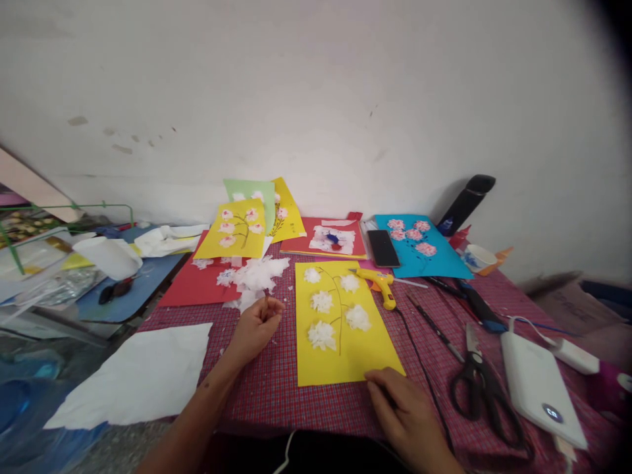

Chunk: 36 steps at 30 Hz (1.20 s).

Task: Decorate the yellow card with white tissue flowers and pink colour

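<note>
A yellow paper sheet (320,365) lies in front of me, with white tissue-paper flowers (322,336) along a thin drawn brown stem (340,329). My right hand (402,408) is at the sheet's lower right edge, its fingers curled and closed on that edge. To the left of the sheet, my left hand (257,329) is raised a little with thumb and fingers pinched together; a small brown tip shows above them, too small to name. Just beyond that hand lie crumpled white tissue pieces (259,273). A yellow glue gun (380,280) touches the sheet's upper right corner.
Scissors (476,382), a white power bank (538,388), and a dark pencil (434,326) lie on the right. Behind are a phone (383,248), a blue flower picture (444,257) and yellow flower pictures (210,243). White tissue (143,375) hangs over the left table edge.
</note>
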Motion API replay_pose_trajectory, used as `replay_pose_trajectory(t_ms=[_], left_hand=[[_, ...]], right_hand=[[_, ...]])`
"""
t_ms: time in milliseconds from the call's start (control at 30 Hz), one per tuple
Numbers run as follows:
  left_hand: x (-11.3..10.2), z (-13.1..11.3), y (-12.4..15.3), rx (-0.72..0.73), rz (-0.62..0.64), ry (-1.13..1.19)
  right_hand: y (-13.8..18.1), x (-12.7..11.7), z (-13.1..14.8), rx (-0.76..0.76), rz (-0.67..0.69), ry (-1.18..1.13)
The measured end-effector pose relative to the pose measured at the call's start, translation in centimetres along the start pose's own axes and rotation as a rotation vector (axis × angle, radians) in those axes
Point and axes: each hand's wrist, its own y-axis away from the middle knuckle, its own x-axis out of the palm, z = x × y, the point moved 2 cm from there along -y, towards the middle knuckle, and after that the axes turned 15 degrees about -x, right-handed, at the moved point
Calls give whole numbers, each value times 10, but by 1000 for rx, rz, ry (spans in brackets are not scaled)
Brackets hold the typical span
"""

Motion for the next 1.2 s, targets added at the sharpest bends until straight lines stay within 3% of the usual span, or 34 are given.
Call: replay_pose_trajectory(t_ms=[300, 600, 1200], left_hand=[[-1, 3, -2, 8, -24, 38], [0, -4, 0, -61, 56, 296], [-5, 3, -3, -101, 57, 425]], right_hand=[[-1, 0, 1, -6, 11, -1], [0, 0, -1, -15, -5, 8], [0, 0, -2, -11, -16, 15]])
